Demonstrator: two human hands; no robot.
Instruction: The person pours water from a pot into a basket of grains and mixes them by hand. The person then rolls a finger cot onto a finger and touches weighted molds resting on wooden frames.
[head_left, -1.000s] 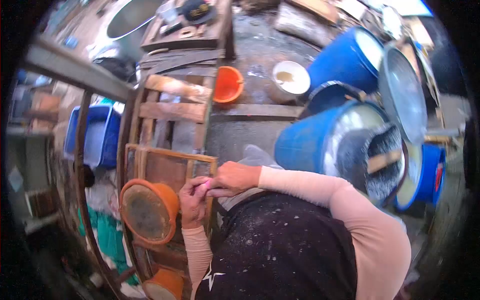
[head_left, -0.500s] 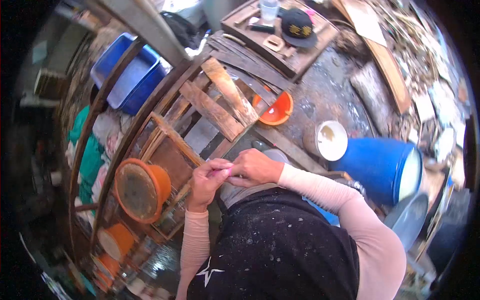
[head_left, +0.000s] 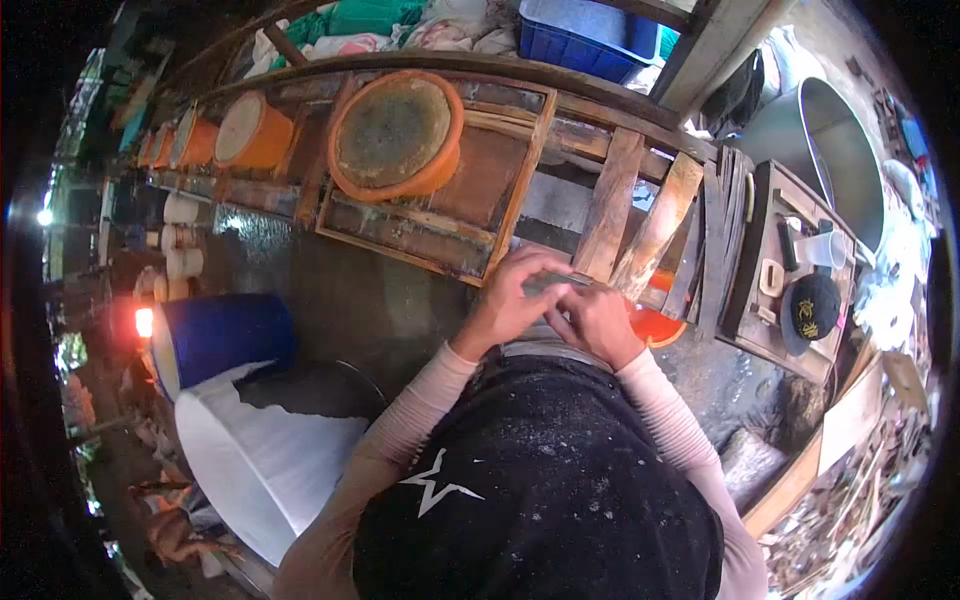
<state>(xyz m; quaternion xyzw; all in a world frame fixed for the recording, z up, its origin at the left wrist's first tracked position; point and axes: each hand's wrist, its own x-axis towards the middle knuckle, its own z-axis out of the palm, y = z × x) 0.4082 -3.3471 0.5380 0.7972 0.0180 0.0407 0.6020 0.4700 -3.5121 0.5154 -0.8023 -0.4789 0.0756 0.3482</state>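
While the left hand and the right hand meet just above the waist of the black garment, both have their fingers curled; the fingertips crowd together so closely that I cannot tell whether anything small is pinched between them. Nearest to them are the wooden slats, which lie side by side across the rack just beyond the fingers, one reddish brown and the other paler and blotched. An orange bowl shows just past the right hand, partly hidden beneath the paler slat.

Beyond the left hand, a shallow wooden frame carries an orange tub with its round, grey-brown face turned up. More orange tubs stand in a row farther left, and a blue crate sits behind the rack.

To the right, a small wooden counter bears a dark cap, a clear cup and a pale ring-shaped piece; a large metal vessel rises behind it. At the lower left, a wide white container lies near a dark blue barrel.
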